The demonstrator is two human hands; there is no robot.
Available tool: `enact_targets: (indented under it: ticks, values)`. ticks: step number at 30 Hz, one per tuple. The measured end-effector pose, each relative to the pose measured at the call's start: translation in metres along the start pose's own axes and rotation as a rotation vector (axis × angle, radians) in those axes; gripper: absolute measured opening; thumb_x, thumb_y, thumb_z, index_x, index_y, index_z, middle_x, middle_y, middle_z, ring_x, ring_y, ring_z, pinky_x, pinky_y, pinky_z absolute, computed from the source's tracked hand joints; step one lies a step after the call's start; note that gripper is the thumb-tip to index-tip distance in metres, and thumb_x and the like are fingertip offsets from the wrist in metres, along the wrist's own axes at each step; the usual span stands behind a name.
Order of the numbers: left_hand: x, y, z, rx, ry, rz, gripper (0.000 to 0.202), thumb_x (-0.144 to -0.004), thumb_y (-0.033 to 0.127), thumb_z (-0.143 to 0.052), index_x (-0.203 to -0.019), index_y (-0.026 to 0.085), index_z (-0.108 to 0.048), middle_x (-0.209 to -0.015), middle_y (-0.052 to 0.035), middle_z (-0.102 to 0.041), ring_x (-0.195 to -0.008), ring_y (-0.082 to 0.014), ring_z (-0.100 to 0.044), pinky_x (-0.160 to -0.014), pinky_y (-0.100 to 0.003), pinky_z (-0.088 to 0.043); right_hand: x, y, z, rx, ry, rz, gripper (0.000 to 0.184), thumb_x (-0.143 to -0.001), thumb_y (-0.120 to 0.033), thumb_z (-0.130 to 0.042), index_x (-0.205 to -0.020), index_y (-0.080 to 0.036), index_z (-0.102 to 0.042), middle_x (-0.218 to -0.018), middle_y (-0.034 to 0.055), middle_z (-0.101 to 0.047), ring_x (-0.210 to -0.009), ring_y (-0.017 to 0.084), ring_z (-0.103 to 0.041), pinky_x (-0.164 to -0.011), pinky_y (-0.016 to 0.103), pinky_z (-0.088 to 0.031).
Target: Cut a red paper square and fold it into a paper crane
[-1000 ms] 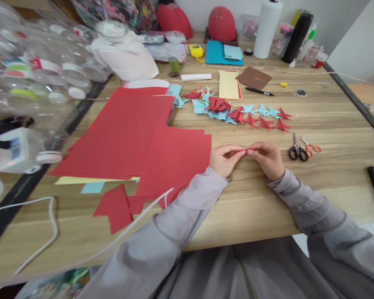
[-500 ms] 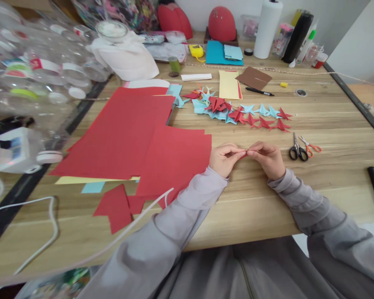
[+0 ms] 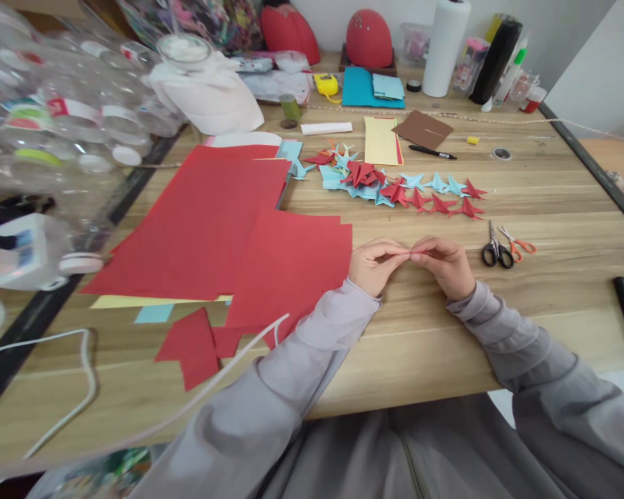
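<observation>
My left hand (image 3: 375, 267) and my right hand (image 3: 444, 265) meet fingertip to fingertip above the table, both pinched closed. Between them is a small piece of red paper, almost wholly covered by the fingers; its shape cannot be made out. Large red paper sheets (image 3: 296, 267) lie just left of my left hand, partly under that forearm. Beyond the hands, folded red paper cranes (image 3: 441, 204) and light blue paper cranes (image 3: 437, 183) sit in rows and a heap. Black-handled scissors (image 3: 496, 254) and orange-handled scissors (image 3: 520, 244) rest right of my right hand.
Red paper scraps (image 3: 192, 346) and a white cable (image 3: 213, 384) lie at the front left. Clear plastic bottles (image 3: 73, 125) crowd the left edge. Farther back are yellow paper strips (image 3: 380, 142), brown paper (image 3: 423, 129), a black pen (image 3: 432, 152) and a yellow tape measure (image 3: 326, 84).
The red paper showing between my fingertips is now nearly hidden. My hands stay in almost the same place, fingertips still pressed together.
</observation>
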State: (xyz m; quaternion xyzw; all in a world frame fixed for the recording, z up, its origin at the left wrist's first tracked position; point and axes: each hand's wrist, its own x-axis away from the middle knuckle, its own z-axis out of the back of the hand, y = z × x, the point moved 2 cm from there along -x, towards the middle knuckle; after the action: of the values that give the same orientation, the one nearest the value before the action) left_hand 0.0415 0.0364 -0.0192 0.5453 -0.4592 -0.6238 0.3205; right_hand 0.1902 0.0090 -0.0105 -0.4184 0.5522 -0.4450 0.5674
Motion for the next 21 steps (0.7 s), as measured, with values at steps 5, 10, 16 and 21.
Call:
enact_targets:
  ticks: [5, 10, 16, 21]
  values:
    - [-0.0004, 0.0041, 0.0002, -0.044, -0.034, 0.010, 0.002, -0.069, 0.020, -0.072, -0.068, 0.022, -0.073, -0.071, -0.0024, -0.069, -0.068, -0.0142, -0.063, -0.065, -0.028, -0.050, 0.0001, -0.0002, 0.0008, -0.020, -0.033, 0.003, 0.018, -0.069, -0.038, -0.074, -0.068, -0.022, -0.067, -0.068, -0.0001, -0.063, -0.067, 0.014, -0.057, -0.067, 0.031, -0.046]
    - [-0.0001, 0.0023, -0.0008, -0.004, 0.043, 0.046, 0.003, -0.065, 0.021, -0.075, -0.065, 0.020, -0.073, -0.068, -0.0029, -0.069, -0.064, -0.0136, -0.062, -0.060, -0.027, -0.049, 0.0000, 0.0012, -0.0003, -0.042, 0.024, -0.020, 0.017, -0.066, -0.037, -0.077, -0.066, -0.023, -0.068, -0.067, -0.0003, -0.065, -0.064, 0.013, -0.057, -0.065, 0.031, -0.048]
    - [-0.0006, 0.0002, -0.0006, 0.016, 0.143, 0.074, 0.013, -0.056, 0.023, -0.081, -0.057, 0.017, -0.069, -0.060, -0.0026, -0.067, -0.056, -0.0118, -0.060, -0.051, -0.024, -0.046, 0.0007, 0.0016, -0.0015, -0.087, 0.081, -0.053, 0.013, -0.060, -0.031, -0.081, -0.064, -0.024, -0.071, -0.068, -0.0001, -0.068, -0.067, 0.014, -0.059, -0.066, 0.030, -0.048]
    - [-0.0007, 0.0013, -0.0012, 0.058, 0.182, 0.101, 0.012, -0.055, 0.021, -0.081, -0.057, 0.017, -0.070, -0.060, -0.0023, -0.068, -0.057, -0.0118, -0.061, -0.054, -0.024, -0.049, 0.0013, 0.0016, 0.0004, -0.046, 0.078, -0.111, 0.016, -0.068, -0.037, -0.075, -0.065, -0.021, -0.072, -0.066, -0.0005, -0.065, -0.061, 0.011, -0.054, -0.059, 0.026, -0.043]
